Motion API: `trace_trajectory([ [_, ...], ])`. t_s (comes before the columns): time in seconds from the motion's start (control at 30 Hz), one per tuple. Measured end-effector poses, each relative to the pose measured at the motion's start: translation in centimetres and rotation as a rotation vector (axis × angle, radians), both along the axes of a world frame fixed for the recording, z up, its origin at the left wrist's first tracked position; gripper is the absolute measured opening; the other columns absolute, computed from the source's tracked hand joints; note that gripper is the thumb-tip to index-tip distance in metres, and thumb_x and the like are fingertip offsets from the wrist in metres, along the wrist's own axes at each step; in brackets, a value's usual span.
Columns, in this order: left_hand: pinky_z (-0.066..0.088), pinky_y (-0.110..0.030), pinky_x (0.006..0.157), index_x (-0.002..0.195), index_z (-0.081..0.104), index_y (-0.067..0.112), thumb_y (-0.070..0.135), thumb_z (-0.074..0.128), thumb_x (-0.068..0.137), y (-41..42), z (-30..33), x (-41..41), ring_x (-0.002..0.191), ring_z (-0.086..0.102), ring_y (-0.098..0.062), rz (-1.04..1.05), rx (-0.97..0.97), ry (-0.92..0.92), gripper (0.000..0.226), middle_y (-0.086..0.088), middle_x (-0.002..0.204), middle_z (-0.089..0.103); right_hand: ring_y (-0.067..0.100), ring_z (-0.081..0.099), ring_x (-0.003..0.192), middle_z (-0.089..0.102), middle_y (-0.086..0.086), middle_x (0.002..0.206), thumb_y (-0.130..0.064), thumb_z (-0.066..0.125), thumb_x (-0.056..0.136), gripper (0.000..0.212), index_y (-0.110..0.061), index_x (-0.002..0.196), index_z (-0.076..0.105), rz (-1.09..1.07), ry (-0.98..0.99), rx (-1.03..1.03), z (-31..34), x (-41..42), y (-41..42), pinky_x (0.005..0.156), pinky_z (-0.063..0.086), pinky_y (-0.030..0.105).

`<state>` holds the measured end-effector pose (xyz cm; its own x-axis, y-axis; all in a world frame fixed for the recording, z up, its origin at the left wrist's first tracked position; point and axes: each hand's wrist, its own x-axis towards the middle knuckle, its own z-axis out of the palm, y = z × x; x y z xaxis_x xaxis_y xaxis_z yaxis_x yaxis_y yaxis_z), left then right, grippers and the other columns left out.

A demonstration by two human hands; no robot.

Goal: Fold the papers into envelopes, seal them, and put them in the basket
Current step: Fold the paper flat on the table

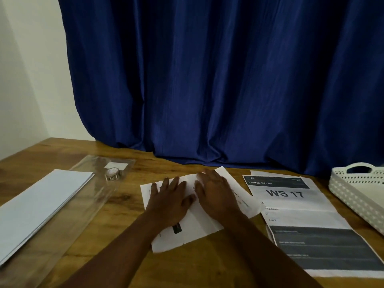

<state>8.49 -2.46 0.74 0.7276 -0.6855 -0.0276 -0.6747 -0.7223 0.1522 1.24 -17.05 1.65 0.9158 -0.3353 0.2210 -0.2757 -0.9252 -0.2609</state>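
The folded sheet (193, 221) lies near the middle of the table (116, 256), toward its near edge, skewed so that its far corner points at the curtain (207, 80). Both hands lie flat on it with fingers spread: the left hand (168, 202) presses the left half, the right hand (214, 196) the right half, and neither pinches anything.

With the sheet this skewed, I judge that a crease pressed now could set crooked, so the flaps would not meet and the seal would gape. Its right corner lies over the printed sheet (301, 215), which could drag along if the paper slides. A small black item (177, 228) lies at the left wrist; what it is I cannot tell, but it could get folded in.

Counted: one sheet under the hands, and one stack of blank papers (41, 206) by the left edge, its sheets too many to count. One roll of tape (112, 173) sits on one clear plastic sleeve (89, 196). One white basket (357, 192) stands at the right edge.
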Motion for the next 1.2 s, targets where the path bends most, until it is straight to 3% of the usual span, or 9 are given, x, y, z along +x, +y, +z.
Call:
trace_trajectory([
  [0.17,-0.005,-0.058,0.126,0.164,-0.008,0.024,0.053,0.029,0.106,0.6,-0.5,0.1,0.158,-0.015,-0.03,-0.077,0.16,-0.066,0.074,-0.004,0.172,-0.012,0.012,-0.002,0.155,0.004,-0.004,0.169,-0.044,0.02,0.108,0.056,-0.029,0.161,0.009,0.312,0.157,0.096,-0.6,0.8,2.5,0.126,-0.003,0.041],
  [0.23,-0.005,-0.056,0.127,0.164,-0.008,0.025,0.052,0.026,0.107,0.7,-0.6,0.3,0.158,-0.014,-0.026,-0.071,0.118,-0.057,0.072,-0.001,0.173,-0.011,0.011,-0.002,0.155,0.003,-0.005,0.169,-0.056,0.017,0.105,0.062,-0.031,0.161,0.007,0.28,0.203,0.159,-1.1,1.1,1.8,0.126,-0.003,0.04],
  [0.33,-0.002,-0.053,0.128,0.165,-0.002,0.025,0.06,0.017,0.105,0.7,-0.9,0.6,0.159,-0.01,-0.023,-0.044,0.042,-0.047,0.072,0.002,0.173,-0.006,0.017,0.001,0.156,0.004,0.0,0.169,-0.068,0.013,0.098,0.074,-0.028,0.161,0.01,0.176,0.216,0.059,-1.4,1.1,-0.5,0.126,0.001,0.044],
  [0.43,-0.001,-0.051,0.128,0.164,0.001,0.031,0.082,-0.005,0.081,1.1,-0.8,1.0,0.16,-0.007,-0.023,-0.003,0.032,-0.03,0.098,0.004,0.173,-0.003,0.024,0.005,0.156,0.008,0.003,0.169,-0.071,0.014,0.096,0.078,-0.027,0.16,0.015,0.056,0.203,-0.004,-1.6,0.7,-3.2,0.124,0.005,0.049],
  [0.53,0.0,-0.052,0.128,0.164,0.001,0.032,0.087,-0.008,0.068,1.5,-0.6,1.0,0.16,-0.006,-0.022,0.047,0.026,-0.019,0.111,0.004,0.173,-0.003,0.024,0.008,0.156,0.011,0.004,0.169,-0.068,0.019,0.098,0.076,-0.024,0.16,0.018,-0.041,0.181,-0.009,-1.8,0.0,-5.1,0.124,0.008,0.05],
  [0.7,-0.001,-0.059,0.126,0.164,0.005,0.028,0.08,0.014,0.093,1.7,-0.2,0.4,0.159,-0.007,-0.027,0.093,0.027,-0.082,0.089,0.001,0.173,-0.002,0.025,0.006,0.156,0.015,0.005,0.168,-0.064,0.02,0.101,0.071,-0.023,0.159,0.023,-0.09,0.119,0.012,-1.5,-0.2,-5.2,0.125,0.003,0.051],
  [0.8,-0.002,-0.057,0.127,0.165,0.008,0.023,0.062,0.022,0.104,1.7,0.3,-0.2,0.159,-0.009,-0.025,0.011,-0.025,-0.165,0.073,-0.001,0.173,-0.002,0.023,0.002,0.156,0.012,0.004,0.168,-0.052,0.022,0.105,0.061,-0.025,0.159,0.021,0.036,0.064,-0.045,-0.7,-0.7,-3.8,0.126,0.002,0.05],
  [0.93,-0.003,-0.052,0.128,0.165,0.002,0.022,0.05,0.019,0.109,0.8,-0.4,-1.1,0.159,-0.012,-0.023,-0.1,0.016,-0.07,0.065,-0.001,0.173,-0.007,0.018,-0.003,0.156,0.004,-0.001,0.169,-0.04,0.024,0.108,0.055,-0.03,0.16,0.014,0.213,0.137,0.016,-0.9,-0.6,-0.6,0.126,-0.002,0.047],
  [1.2,-0.004,-0.048,0.129,0.165,0.002,0.029,0.063,0.02,0.104,1.4,-0.5,0.3,0.159,-0.007,-0.016,-0.095,0.01,-0.027,0.072,0.007,0.173,-0.003,0.029,0.009,0.155,0.011,0.005,0.169,-0.071,0.023,0.096,0.075,-0.031,0.159,0.018,-0.047,0.212,-0.026,-1.5,-0.1,-4.2,0.124,0.011,0.053],
])
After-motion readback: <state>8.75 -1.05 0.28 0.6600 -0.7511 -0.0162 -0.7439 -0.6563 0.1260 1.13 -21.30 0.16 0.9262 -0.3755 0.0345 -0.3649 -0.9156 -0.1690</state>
